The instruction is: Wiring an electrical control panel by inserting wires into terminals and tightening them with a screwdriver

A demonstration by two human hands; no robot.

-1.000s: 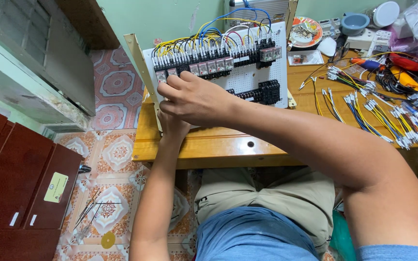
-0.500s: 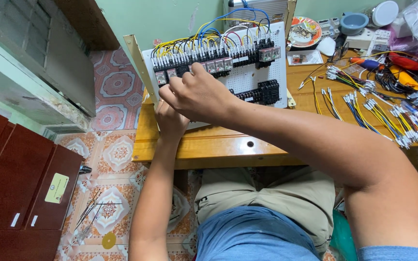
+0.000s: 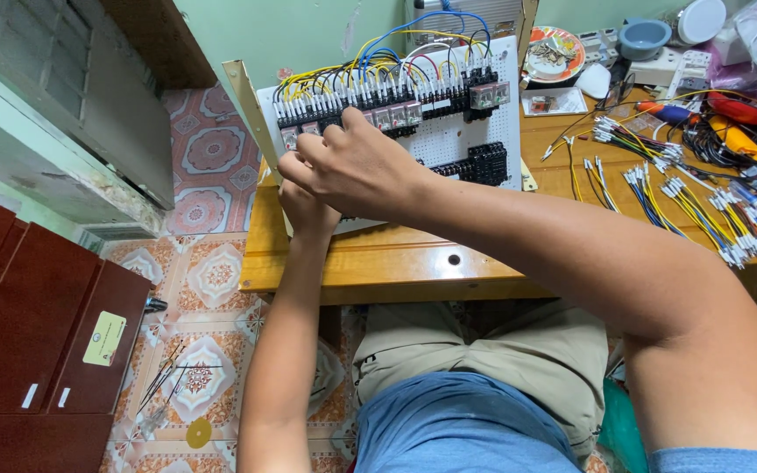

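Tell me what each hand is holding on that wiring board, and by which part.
The right hand covers the left hand at the left end of the white wiring board, by its relay row. Neither grip is visible; it cannot be told.

Bare forearms, blue shirt, khaki shorts (no gloves, rings or watch).
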